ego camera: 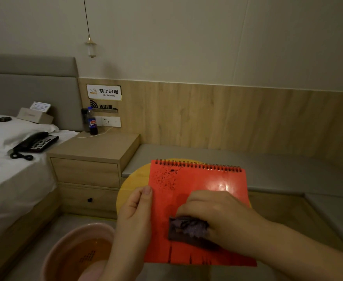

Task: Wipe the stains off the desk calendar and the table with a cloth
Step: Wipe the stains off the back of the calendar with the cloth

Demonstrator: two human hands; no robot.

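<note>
The red spiral-bound desk calendar point(199, 185) is held up over a round yellow table point(132, 185). Dark speckled stains sit on its upper left part, and the right part shines. My left hand point(134, 211) grips its left edge, thumb on the front. My right hand point(213, 213) presses a crumpled dark purple cloth point(188, 228) against the calendar's lower middle, fingers curled over the cloth.
A pink basin point(51, 258) with brownish water stands on the floor at lower left. A wooden nightstand point(93, 151) carries a cola bottle point(92, 122). A bed point(8, 159) with a black telephone point(34, 144) lies left. A grey cushioned bench point(278, 171) runs behind.
</note>
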